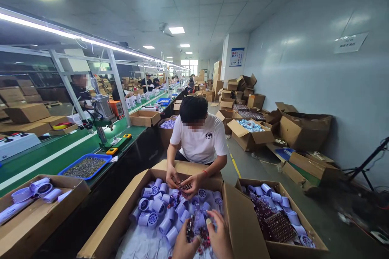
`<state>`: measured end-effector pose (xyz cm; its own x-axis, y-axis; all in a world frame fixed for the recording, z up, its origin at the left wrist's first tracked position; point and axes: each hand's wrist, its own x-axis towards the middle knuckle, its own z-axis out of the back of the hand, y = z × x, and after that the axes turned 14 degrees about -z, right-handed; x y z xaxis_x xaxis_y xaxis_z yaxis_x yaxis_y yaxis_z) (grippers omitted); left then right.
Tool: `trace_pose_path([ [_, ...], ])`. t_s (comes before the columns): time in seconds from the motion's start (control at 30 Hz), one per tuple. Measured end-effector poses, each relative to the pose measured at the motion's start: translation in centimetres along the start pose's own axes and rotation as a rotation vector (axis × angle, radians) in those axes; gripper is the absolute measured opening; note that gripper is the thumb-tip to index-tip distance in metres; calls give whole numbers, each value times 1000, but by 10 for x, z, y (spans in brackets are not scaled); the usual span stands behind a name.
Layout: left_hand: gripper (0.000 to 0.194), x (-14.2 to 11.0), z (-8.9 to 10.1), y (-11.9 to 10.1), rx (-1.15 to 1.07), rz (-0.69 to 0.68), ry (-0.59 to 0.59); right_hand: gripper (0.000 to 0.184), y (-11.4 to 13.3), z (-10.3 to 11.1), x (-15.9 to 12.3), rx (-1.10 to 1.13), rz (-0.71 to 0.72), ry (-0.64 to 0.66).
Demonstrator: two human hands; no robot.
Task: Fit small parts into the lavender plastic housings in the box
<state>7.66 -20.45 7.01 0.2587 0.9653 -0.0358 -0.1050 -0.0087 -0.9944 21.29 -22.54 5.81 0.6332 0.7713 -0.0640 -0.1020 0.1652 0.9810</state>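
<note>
Over the large open carton [114,215] in front of me, my left hand [186,244] pinches a small cluster of dark electronic parts [190,230]; their exact kind is too small to make out. To its right, my right hand [220,235] has its fingers apart, close to red and dark wired pieces [205,239] lying between the hands. Beneath and beyond my hands lie many lilac plastic cylindrical housings [165,225], some with slotted round ends. White bags or sheeting [142,245] cover the carton's near part.
Opposite, a co-worker [199,137] in a white shirt holds small brown parts over the same carton. Right stands a carton [310,234] of housings and dark-red circuit panels [278,226]. Left are a carton [39,226], a blue tray [86,166] and a bench press [103,109].
</note>
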Motion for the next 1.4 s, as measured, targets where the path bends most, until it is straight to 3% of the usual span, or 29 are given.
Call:
trace_pose_path([
  [0.1,63,3,-7,3,-244,27,97,42,-6,-7,1,88,-187,323],
  [0.17,68,3,-11,-1,-375,59,120,46,-4,-8,-1,137,-216,397],
  [0.3,85,-5,-8,-26,-399,51,-68,42,23,3,-13,115,49,18],
  [0.33,88,-8,-6,-34,-384,35,-112,38,33,8,-18,76,131,-20],
  [0.5,97,-22,-1,-70,-449,51,-105,21,74,21,-42,-168,480,193],
  [0.67,93,-28,-9,-81,-535,64,-69,26,79,19,-53,-279,716,132],
  [0.97,97,-29,-15,-76,-483,106,-105,23,86,15,-58,-256,773,58],
  [1.17,85,-30,-18,-82,-499,67,-185,22,91,16,-61,-231,728,78],
  [1.4,71,-39,-2,-97,-216,-281,-495,19,95,22,-65,-257,769,75],
])
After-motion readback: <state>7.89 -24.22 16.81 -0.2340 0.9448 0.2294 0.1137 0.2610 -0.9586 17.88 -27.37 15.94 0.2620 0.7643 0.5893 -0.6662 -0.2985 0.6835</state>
